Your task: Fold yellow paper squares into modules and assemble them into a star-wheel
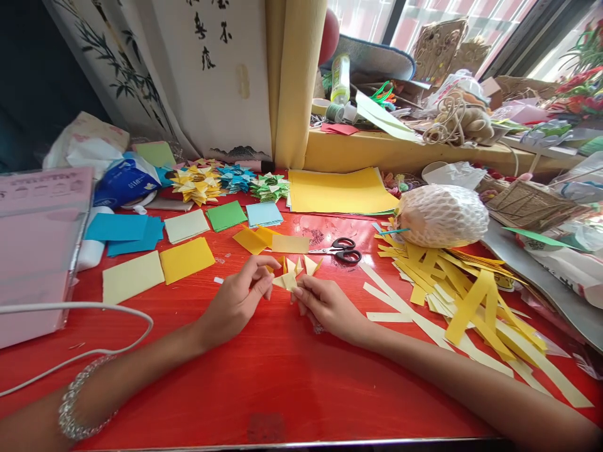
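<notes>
My right hand pinches a pale yellow folded paper piece with pointed flaps between thumb and forefinger, just above the red table. Close by on the left, my left hand has its fingers curled in and the thumb against them. Whatever may be between those left fingertips is hidden. Behind the hands lie folded orange-yellow papers, a cream paper rectangle and black-handled scissors. Stacks of yellow and cream paper rectangles rest left of my left hand.
Cut yellow strips spread over the right side, beside a fruit-like bundle in white foam net. Yellow, blue and green paper stars stand at the back near a yellow sheet stack. A white cable loops at left.
</notes>
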A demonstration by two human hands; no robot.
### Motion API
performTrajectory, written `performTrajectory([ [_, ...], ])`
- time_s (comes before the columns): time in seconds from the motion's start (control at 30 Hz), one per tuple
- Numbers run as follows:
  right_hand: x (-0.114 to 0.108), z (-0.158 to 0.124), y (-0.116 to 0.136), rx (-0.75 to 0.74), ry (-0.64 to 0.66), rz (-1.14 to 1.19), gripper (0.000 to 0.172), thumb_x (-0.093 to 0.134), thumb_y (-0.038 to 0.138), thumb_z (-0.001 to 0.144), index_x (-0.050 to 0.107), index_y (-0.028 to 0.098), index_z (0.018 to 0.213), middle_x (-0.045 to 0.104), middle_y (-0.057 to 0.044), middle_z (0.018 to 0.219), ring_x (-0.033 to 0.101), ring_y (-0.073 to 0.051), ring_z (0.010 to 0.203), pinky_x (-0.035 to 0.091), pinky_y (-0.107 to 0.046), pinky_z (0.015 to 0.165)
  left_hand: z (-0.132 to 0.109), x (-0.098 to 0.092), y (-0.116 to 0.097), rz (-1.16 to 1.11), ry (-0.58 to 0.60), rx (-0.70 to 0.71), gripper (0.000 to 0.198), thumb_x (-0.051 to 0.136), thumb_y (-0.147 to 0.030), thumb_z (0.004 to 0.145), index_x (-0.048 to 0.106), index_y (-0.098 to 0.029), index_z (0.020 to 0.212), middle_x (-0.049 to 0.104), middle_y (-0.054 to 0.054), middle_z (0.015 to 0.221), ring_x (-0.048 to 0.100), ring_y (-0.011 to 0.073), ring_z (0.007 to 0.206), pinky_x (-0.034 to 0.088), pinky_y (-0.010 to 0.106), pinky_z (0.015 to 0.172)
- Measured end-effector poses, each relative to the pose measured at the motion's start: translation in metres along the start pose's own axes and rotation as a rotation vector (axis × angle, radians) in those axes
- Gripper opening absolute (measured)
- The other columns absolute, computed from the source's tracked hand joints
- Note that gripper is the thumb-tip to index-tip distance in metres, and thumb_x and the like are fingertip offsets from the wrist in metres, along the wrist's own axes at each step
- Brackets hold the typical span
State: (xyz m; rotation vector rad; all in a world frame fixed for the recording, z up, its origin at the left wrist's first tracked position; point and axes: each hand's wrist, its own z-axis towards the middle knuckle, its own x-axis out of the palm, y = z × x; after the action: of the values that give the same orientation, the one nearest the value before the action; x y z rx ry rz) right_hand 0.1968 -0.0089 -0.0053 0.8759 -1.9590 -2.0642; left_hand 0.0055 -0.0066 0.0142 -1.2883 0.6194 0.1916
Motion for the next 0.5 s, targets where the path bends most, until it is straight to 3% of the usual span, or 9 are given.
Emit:
performTrajectory([
  [0.1, -0.001, 0.001, 0.000, 0.034, -0.025, 0.042, 0.031, 0.035, 0.043, 0.090, 0.044, 0.018, 0.074, 0.046, 0.004, 0.059, 0.041, -0.004, 0.037, 0.033, -0.016, 0.035, 0.011, -0.014, 0.009, 0.002, -0.283, 0.032, 0.016, 0.034, -0.028, 0.089, 0.043, -0.023, 0.102, 0.047, -0.003, 0.068, 0.046, 0.0115, 0.058, 0.041, 0.022, 0.055],
  [0.17, -0.001, 0.002, -0.001, 0.043, -0.010, 0.049, 0.032, 0.037, 0.043, 0.089, 0.044, 0.017, 0.071, 0.047, 0.004, 0.058, 0.041, -0.004, 0.036, 0.033, -0.016, 0.035, 0.022, -0.027, 0.019, 0.144, -0.392, 0.089, 0.020, 0.032, -0.026, 0.090, 0.042, -0.021, 0.106, 0.055, 0.003, 0.084, 0.053, 0.0145, 0.071, 0.045, 0.026, 0.061],
  [0.23, 0.000, 0.002, -0.003, 0.061, 0.008, 0.059, 0.033, 0.040, 0.044, 0.087, 0.045, 0.017, 0.068, 0.048, 0.004, 0.057, 0.041, -0.003, 0.035, 0.033, -0.016, 0.034, 0.033, -0.037, 0.030, 0.424, -0.364, 0.212, 0.023, 0.032, -0.018, 0.088, 0.050, -0.019, 0.104, 0.055, 0.009, 0.106, 0.052, 0.0206, 0.099, 0.044, 0.035, 0.083],
  [0.3, 0.000, 0.003, -0.004, 0.090, 0.008, 0.085, 0.036, 0.044, 0.046, 0.084, 0.047, 0.016, 0.066, 0.047, 0.004, 0.055, 0.041, -0.004, 0.034, 0.032, -0.016, 0.032, 0.040, -0.043, 0.041, 0.688, -0.232, 0.363, 0.030, 0.032, -0.011, 0.084, 0.056, -0.019, 0.101, 0.046, 0.010, 0.128, 0.037, 0.0264, 0.121, 0.034, 0.044, 0.098],
  [0.4, 0.001, 0.002, -0.004, 0.134, -0.001, 0.125, 0.040, 0.047, 0.051, 0.081, 0.049, 0.015, 0.063, 0.047, 0.004, 0.052, 0.042, -0.004, 0.033, 0.032, -0.015, 0.031, 0.044, -0.045, 0.053, 0.934, -0.077, 0.468, 0.037, 0.035, -0.005, 0.079, 0.059, -0.018, 0.103, 0.037, 0.007, 0.139, 0.025, 0.0296, 0.130, 0.025, 0.052, 0.102],
  [0.5, 0.000, 0.002, -0.002, 0.127, -0.006, 0.129, 0.045, 0.044, 0.053, 0.082, 0.049, 0.015, 0.060, 0.046, 0.003, 0.051, 0.042, -0.004, 0.034, 0.032, -0.014, 0.032, 0.045, -0.045, 0.059, 1.038, -0.026, 0.486, 0.042, 0.033, -0.002, 0.077, 0.059, -0.017, 0.105, 0.046, 0.008, 0.133, 0.027, 0.0286, 0.130, 0.020, 0.054, 0.103],
])
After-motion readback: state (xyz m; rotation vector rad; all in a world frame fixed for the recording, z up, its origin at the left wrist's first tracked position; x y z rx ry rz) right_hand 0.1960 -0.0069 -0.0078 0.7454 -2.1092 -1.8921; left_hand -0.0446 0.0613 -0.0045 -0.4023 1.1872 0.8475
